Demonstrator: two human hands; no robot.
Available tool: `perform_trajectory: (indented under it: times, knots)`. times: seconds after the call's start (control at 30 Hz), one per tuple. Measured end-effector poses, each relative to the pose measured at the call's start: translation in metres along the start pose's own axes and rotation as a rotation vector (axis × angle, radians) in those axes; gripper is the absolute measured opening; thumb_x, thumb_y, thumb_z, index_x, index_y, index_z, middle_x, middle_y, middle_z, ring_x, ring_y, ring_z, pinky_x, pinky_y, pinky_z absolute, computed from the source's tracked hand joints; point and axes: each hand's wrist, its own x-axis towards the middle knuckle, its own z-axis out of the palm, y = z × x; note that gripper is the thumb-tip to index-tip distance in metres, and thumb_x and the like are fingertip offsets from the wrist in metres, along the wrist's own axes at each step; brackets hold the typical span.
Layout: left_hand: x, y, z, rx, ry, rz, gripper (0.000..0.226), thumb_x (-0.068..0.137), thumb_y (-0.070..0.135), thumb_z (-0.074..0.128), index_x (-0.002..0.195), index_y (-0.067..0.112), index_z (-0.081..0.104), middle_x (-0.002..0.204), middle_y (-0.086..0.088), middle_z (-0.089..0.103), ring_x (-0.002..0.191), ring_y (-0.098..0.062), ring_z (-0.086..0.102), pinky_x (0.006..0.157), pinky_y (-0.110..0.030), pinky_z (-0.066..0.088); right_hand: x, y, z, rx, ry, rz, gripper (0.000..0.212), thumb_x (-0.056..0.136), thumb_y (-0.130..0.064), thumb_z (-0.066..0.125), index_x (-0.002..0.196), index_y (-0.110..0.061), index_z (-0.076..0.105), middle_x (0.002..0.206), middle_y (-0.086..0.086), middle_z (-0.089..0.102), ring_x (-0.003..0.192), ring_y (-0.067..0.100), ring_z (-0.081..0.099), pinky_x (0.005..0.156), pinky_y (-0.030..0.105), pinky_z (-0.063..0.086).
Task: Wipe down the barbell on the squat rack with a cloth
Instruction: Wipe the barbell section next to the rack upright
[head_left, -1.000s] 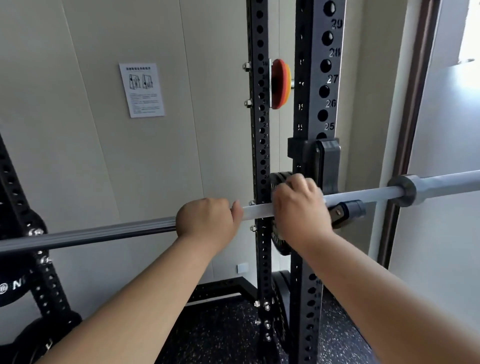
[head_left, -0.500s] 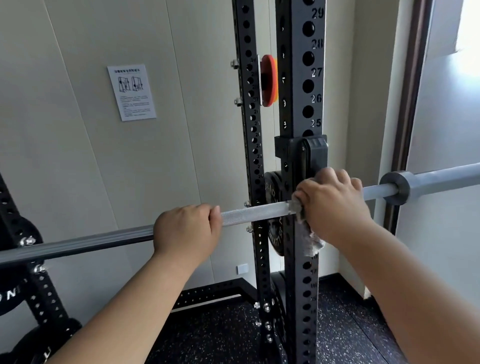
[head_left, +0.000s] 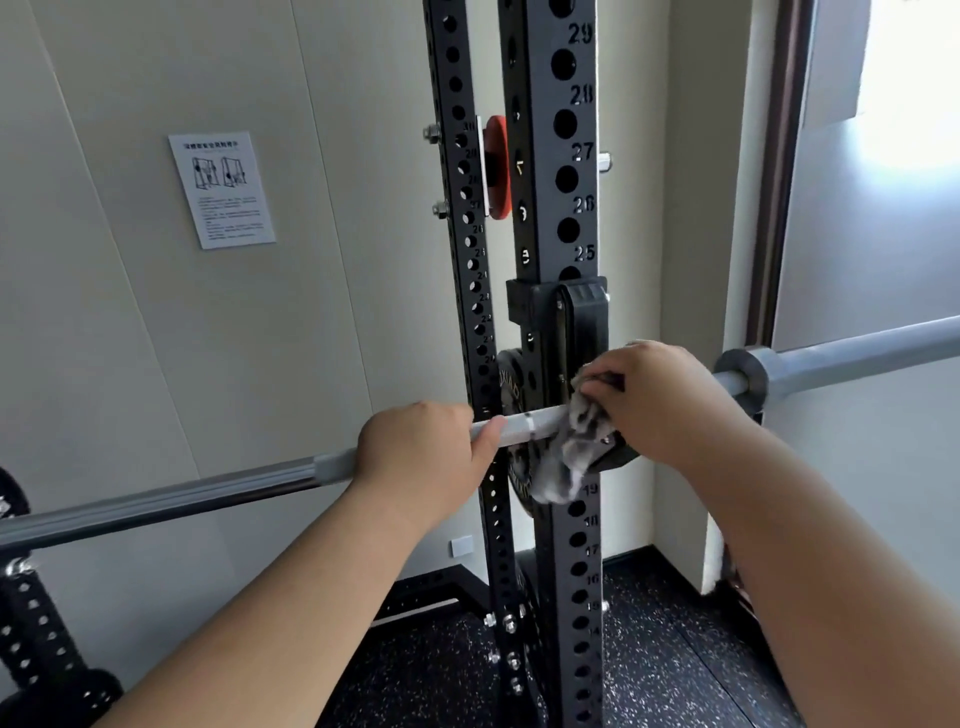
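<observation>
**Wiping stroke arrives at the rack upright**

The barbell lies across the squat rack, seated in the black J-hook and running from lower left to upper right. The left hand has kept its place on the shaft, its grip wrapped round the bar with the thumb lying along it. Over the last second the right hand has travelled away from the left hand, rightward along the shaft, and now sits at the hook. Its grip is bunched on the grey cloth, fingers curled into the fabric. The cloth was almost hidden a second ago. It now drapes over the bar just left of the upright, with a loose tail hanging below.

The short bright length of shaft between the two hands has probably been wiped. The part seated in the hook, the collar with the sleeve beyond it, and the long stretch left of the left hand appear still to be done.
</observation>
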Motion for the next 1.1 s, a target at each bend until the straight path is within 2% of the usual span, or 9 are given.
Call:
perform_trajectory:
  times: [0.1,0.2,0.33,0.47,0.57,0.73,0.93,1.0,1.1]
  knots:
    - [0.013,0.024,0.001,-0.014,-0.017,0.052,0.051,0.103,0.063,0.023,0.082,0.026,0.052,0.064,0.005,0.044,0.063,-0.027,0.054,0.055,-0.031,0.037,0.004,-0.022,0.016,-0.139,-0.052,-0.022,0.015,0.093,-0.024,0.063,0.097,-0.030,0.076,0.106,-0.006,0.071,0.100,0.019,0.060,0.085,0.032,0.050]
    - [0.021,0.037,0.004,-0.015,-0.059,0.081,0.051,0.107,0.052,0.019,0.096,0.027,0.062,0.077,0.001,0.062,0.074,-0.030,0.065,0.060,-0.033,0.042,-0.011,-0.030,0.046,-0.309,-0.040,-0.177,0.020,0.073,-0.020,0.061,0.092,-0.027,0.063,0.106,-0.004,0.061,0.102,0.025,0.054,0.087,0.036,0.050]
    - [0.020,0.037,0.007,0.064,0.035,0.101,0.053,0.106,0.045,0.016,0.095,0.026,0.064,0.072,0.003,0.058,0.061,-0.025,0.051,0.055,-0.032,0.037,-0.008,-0.004,0.021,-0.169,0.037,-0.136,0.015,0.096,-0.033,0.059,0.107,-0.032,0.070,0.107,-0.006,0.063,0.100,0.020,0.059,0.088,0.035,0.052]
    - [0.024,0.037,0.007,-0.008,-0.036,0.091,0.052,0.107,0.046,0.016,0.095,0.027,0.062,0.074,0.004,0.057,0.066,-0.024,0.050,0.060,-0.033,0.039,0.015,0.020,-0.011,-0.267,-0.144,0.032,0.022,0.096,-0.028,0.066,0.116,-0.025,0.075,0.119,-0.004,0.071,0.116,0.022,0.063,0.099,0.030,0.046]
    - [0.029,0.046,0.008,-0.084,-0.071,0.104,0.046,0.108,0.049,0.017,0.088,0.027,0.053,0.066,0.007,0.042,0.067,-0.023,0.049,0.061,-0.034,0.036,0.016,0.054,-0.013,-0.039,0.041,0.106,0.022,0.100,-0.032,0.060,0.112,-0.023,0.076,0.116,-0.001,0.068,0.113,0.023,0.061,0.092,0.030,0.044]
    - [0.037,0.066,0.014,0.001,0.002,0.088,0.057,0.106,0.051,0.016,0.093,0.025,0.065,0.072,0.003,0.057,0.063,-0.025,0.050,0.058,-0.032,0.039,0.001,0.045,0.011,0.130,-0.063,-0.088,0.058,0.101,-0.057,0.046,0.145,-0.021,0.056,0.139,-0.006,0.052,0.131,0.014,0.047,0.114,0.031,0.036]
    - [0.041,0.077,0.017,0.034,-0.001,0.035,0.062,0.104,0.049,0.009,0.085,0.024,0.063,0.065,0.005,0.051,0.059,-0.023,0.051,0.054,-0.031,0.037,0.016,0.089,-0.024,-0.190,-0.181,-0.090,0.042,0.083,-0.060,0.043,0.113,-0.043,0.065,0.110,-0.016,0.065,0.114,0.019,0.058,0.102,0.039,0.041]
    - [0.041,0.079,0.018,0.056,0.031,0.014,0.064,0.101,0.050,0.005,0.081,0.024,0.061,0.062,0.005,0.049,0.057,-0.023,0.049,0.053,-0.030,0.034,0.018,0.106,-0.029,-0.361,-0.095,-0.057,0.030,0.082,-0.048,0.058,0.110,-0.041,0.067,0.105,-0.013,0.060,0.113,0.021,0.057,0.095,0.035,0.036]
    - [0.041,0.082,0.021,0.089,0.073,-0.021,0.067,0.097,0.050,0.000,0.072,0.023,0.056,0.056,0.005,0.042,0.047,-0.020,0.039,0.047,-0.028,0.025,0.012,0.105,-0.013,-0.238,0.010,-0.025,0.036,0.092,-0.060,0.047,0.111,-0.038,0.069,0.107,-0.011,0.055,0.112,0.020,0.058,0.099,0.038,0.038]
